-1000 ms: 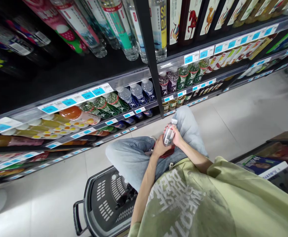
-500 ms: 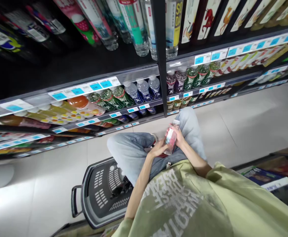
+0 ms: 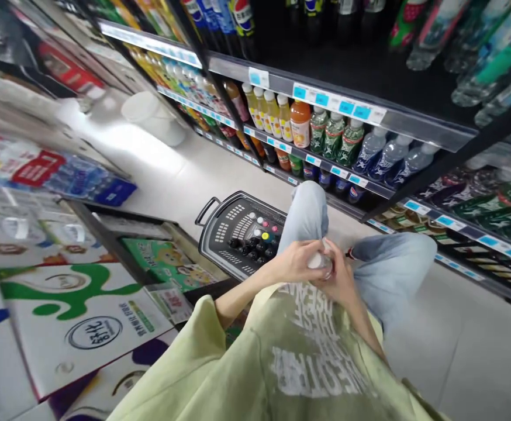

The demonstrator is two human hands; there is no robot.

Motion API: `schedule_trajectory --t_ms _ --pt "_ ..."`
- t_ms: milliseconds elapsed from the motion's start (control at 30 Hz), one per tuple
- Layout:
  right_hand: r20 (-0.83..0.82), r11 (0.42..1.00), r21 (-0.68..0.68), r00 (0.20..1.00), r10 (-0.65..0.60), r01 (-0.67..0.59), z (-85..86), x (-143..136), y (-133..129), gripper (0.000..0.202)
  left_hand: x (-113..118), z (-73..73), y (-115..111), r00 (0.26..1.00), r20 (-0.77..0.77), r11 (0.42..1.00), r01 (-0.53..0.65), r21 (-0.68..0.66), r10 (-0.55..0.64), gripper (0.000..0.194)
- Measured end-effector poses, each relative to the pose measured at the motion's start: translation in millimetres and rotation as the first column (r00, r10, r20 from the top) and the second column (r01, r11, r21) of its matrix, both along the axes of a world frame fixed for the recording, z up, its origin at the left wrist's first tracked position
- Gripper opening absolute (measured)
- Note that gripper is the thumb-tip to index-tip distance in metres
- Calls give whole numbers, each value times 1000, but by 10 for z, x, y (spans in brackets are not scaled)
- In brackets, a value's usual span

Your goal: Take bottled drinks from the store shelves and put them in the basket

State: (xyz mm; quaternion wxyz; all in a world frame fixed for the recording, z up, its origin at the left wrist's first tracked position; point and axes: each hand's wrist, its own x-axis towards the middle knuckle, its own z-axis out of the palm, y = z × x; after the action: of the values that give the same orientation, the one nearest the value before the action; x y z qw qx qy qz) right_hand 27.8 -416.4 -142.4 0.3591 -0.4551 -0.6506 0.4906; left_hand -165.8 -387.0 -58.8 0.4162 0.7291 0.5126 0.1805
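Observation:
A clear plastic bottle (image 3: 320,264) with a whitish cap is held close to my chest, its capped end facing the camera. My left hand (image 3: 299,261) wraps round it from the left side of the view, and my right hand (image 3: 338,272) closes round it from the other side. The two hands nearly touch at the fingertips. Most of the bottle is hidden by the fingers. Beside my bent knee, a grey-black basket (image 3: 211,234) on the floor holds several dark bottles (image 3: 253,248) with black, white, pink and yellow caps.
Shelves (image 3: 273,82) of drinks run along the far side. Cartons (image 3: 84,327) and a low display case (image 3: 168,263) stand at the left, with bottle packs (image 3: 89,184) behind. A white bin (image 3: 154,117) is on the floor. Another person's legs (image 3: 23,52) show at the upper left.
The view has swung left, bringing the cartons, bin and other person in. Both hands still hold the bottle, now nearer my chest with its cap toward the camera. The basket's bottles show more fully.

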Motion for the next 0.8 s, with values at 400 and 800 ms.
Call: schedule_trajectory --t_ms 400,800 --pt "153 933 -77 929 -337 352 -242 665 -330 40 -2187 -777 209 336 -177 375 -876 302 925 27" --pt "346 680 -68 656 -670 730 136 926 -364 36 -3096 -3228 522 371 -644 430 -900 -72 669 41"
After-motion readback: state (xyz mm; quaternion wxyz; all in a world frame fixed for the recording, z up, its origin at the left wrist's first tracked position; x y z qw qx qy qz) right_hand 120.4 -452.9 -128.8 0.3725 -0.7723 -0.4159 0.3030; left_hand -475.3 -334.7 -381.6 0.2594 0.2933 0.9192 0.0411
